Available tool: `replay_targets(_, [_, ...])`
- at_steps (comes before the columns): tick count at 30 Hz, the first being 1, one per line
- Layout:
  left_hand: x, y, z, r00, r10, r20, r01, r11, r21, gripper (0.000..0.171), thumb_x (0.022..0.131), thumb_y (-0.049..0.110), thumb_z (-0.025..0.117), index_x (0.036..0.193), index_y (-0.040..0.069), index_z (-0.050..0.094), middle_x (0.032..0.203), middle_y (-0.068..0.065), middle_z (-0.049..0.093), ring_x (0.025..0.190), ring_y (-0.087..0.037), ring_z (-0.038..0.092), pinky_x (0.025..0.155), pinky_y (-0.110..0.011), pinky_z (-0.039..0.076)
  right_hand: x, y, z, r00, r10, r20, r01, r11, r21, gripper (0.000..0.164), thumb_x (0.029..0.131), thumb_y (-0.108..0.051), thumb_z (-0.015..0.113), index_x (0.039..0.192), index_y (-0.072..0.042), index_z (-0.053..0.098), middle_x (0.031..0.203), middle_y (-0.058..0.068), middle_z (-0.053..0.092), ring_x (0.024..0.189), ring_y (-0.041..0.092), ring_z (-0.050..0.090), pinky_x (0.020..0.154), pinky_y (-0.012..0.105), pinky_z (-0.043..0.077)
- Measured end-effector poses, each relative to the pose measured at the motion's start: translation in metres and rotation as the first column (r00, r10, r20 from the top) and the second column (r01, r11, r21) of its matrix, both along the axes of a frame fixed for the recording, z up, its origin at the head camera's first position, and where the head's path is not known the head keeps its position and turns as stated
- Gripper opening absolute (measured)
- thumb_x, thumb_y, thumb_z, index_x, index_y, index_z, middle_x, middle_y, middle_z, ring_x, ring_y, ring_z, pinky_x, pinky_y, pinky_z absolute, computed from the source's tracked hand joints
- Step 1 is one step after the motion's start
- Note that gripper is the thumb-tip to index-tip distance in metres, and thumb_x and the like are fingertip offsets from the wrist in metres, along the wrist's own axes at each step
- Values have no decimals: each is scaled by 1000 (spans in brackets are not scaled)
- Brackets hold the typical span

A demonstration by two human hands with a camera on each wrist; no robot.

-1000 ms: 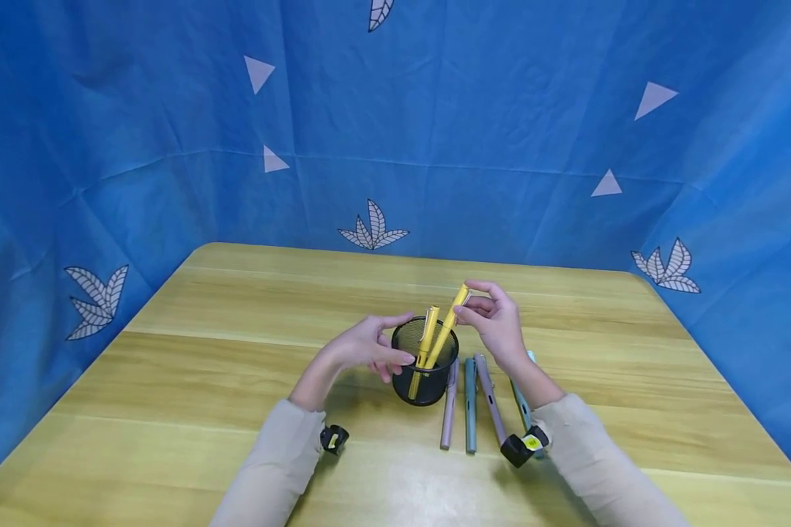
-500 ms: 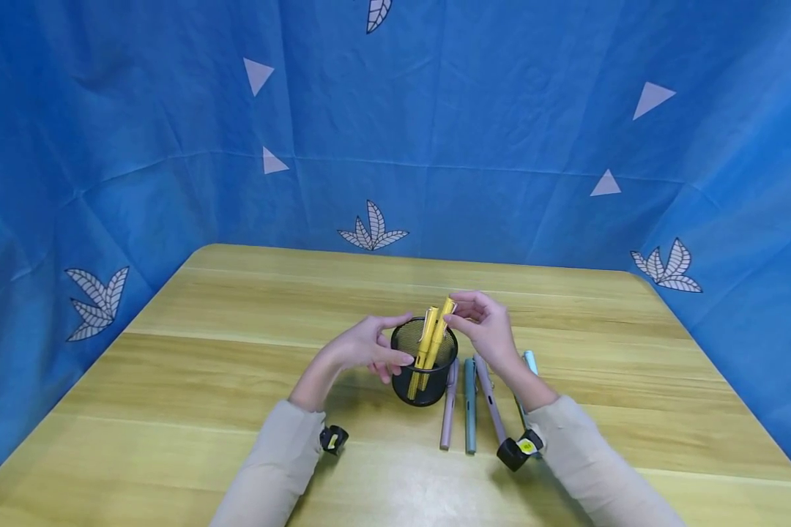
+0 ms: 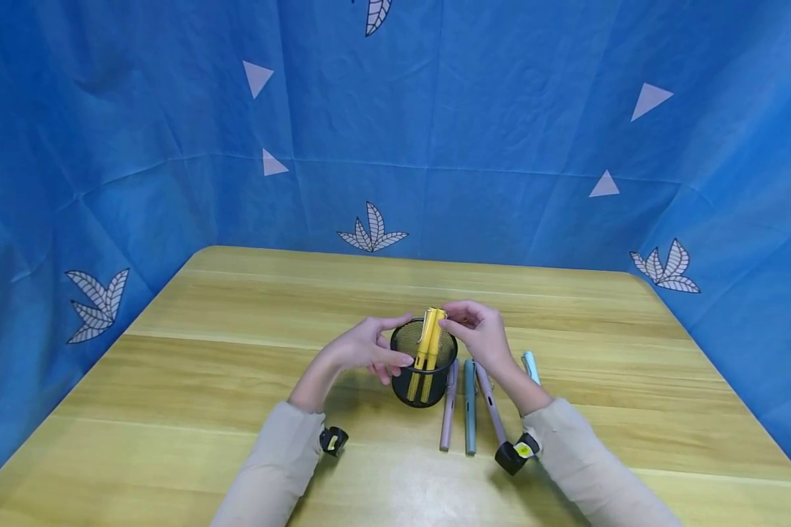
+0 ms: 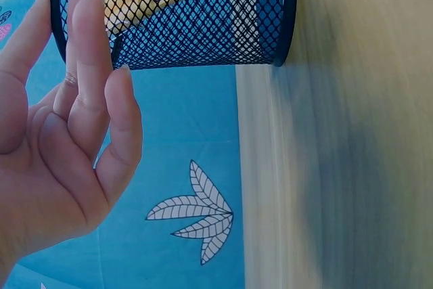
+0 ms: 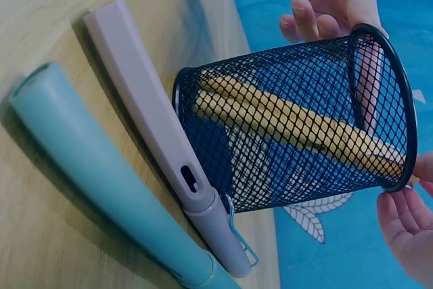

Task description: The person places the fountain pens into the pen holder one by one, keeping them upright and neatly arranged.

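Left hand [image 3: 364, 347] in wide grip round a mesh cup [image 3: 403, 389], right hand [image 3: 485, 335] in pinch on yellow pen [image 3: 434, 342]

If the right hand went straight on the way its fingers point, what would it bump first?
Probably the left yellow pen in the mesh cup, close beside the right yellow pen that the right hand pinches. Exact depth is hard to judge.

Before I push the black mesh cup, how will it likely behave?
The black mesh cup is probably light for its size, since its wall is open mesh. It should stay fairly stiff, as its round shape shows no dent. Pushed near the top, it may tip, being taller than wide with two yellow pens inside.
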State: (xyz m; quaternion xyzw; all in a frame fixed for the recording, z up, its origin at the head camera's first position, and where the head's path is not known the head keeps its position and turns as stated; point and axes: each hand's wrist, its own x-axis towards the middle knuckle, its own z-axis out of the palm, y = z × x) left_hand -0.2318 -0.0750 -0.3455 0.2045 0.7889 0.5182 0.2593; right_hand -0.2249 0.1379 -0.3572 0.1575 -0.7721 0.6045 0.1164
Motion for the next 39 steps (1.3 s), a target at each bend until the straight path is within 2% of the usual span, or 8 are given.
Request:
replay_targets(9, [1,1,0,1000,1,1,-1,1000,6,75,80,16,68,142,18,26,65,-14,62,51,-24,60,57,-47,51,2,4,-1,1000,-4,16,5,1000,-25,24,79,1,65,100,11,60,91,21,61,76,7,57,71,19,49])
replay_targets(16, [1,1,0,1000,4,-2,-4,1000,-3,75,81,16,68,142,19,25,65,-14,62,51,-24,60,52,-42,50,7,11,0,999,-4,46,6,999,-44,25,82,-2,63,103,11,58,94,22,59,76,8,56,68,22,51])
replay_targets(25, [4,0,1,1000,-10,-5,10,1000,7,75,81,15,67,143,16,23,66,-13,63,51,-24,61,56,-46,51,8,23,-6,998,-4,60,6,999,-48,21,83,2,60,101,13,56,92,21,58,74,6,58,67,25,52])
replay_targets(31, [3,1,1,1000,-8,5,8,1000,18,74,81,15,67,142,18,25,65,-13,62,51,-24,60,58,-48,51,9,32,-10,998,-20,65,22,999,-29,22,82,2,60,101,13,56,91,19,59,74,10,59,67,28,53])
replay_targets(39, [4,0,1,999,-5,35,3,999,53,75,81,13,67,143,17,24,68,-20,61,49,-23,59,62,-51,50,13,45,-13,995,-35,96,40,998,-47,24,83,0,60,103,14,55,95,21,57,75,7,58,67,25,52])
